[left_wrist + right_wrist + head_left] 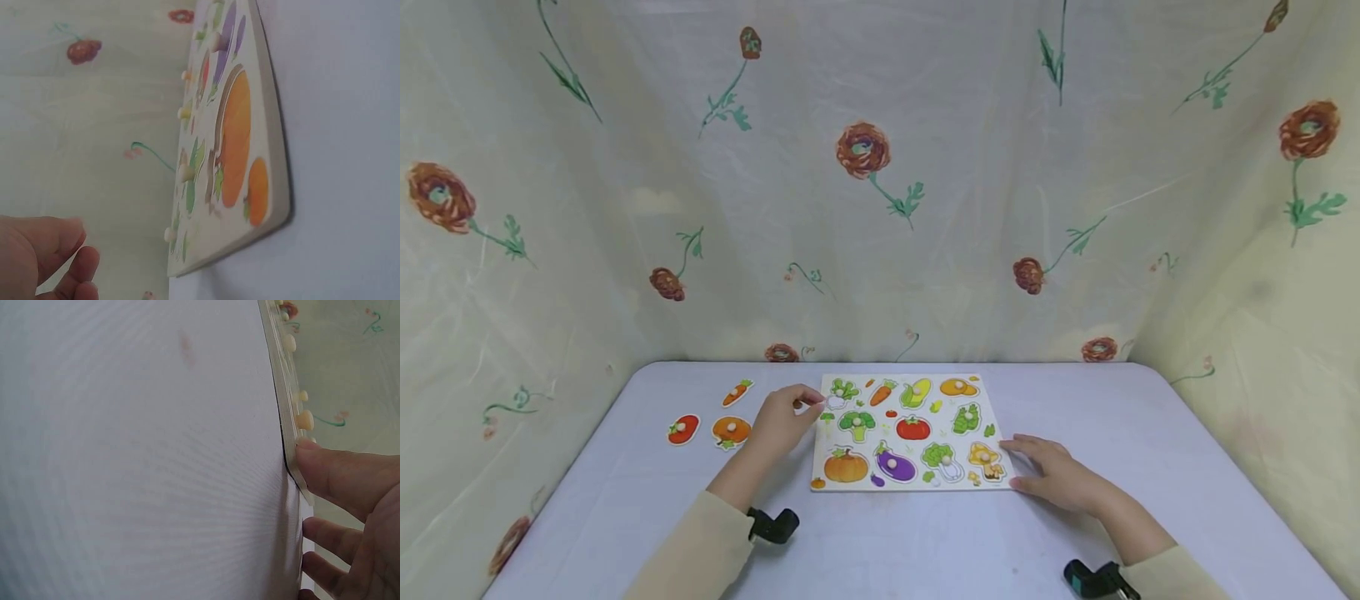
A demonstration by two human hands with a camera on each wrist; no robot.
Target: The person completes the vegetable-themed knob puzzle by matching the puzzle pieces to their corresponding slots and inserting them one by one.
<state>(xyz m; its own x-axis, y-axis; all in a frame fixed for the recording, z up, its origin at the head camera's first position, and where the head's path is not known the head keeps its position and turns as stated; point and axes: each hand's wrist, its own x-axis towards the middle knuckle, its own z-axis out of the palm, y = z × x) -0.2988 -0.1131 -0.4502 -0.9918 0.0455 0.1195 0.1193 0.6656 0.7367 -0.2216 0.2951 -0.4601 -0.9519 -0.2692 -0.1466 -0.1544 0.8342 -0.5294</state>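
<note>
- Head view: a puzzle board (895,487) lies flat on the cloth-covered table (925,550), looking stiff and fairly light, likely best held by its rim
- Carrot piece (737,393), tomato piece (681,433) and pumpkin piece (731,431) lie loose to its left, thin and probably rigid
- The left hand (778,425) arches by the board's left edge; the right hand (1056,475) reaches in flat at the other
- Left wrist view: knobs (186,173) rise from the board, apparent pinch points; the left hand, loosely curled, shows nothing in its fingertips
- Right wrist view: the right hand's thumb touches the board's corner, fingers extended, grasping nothing
</note>
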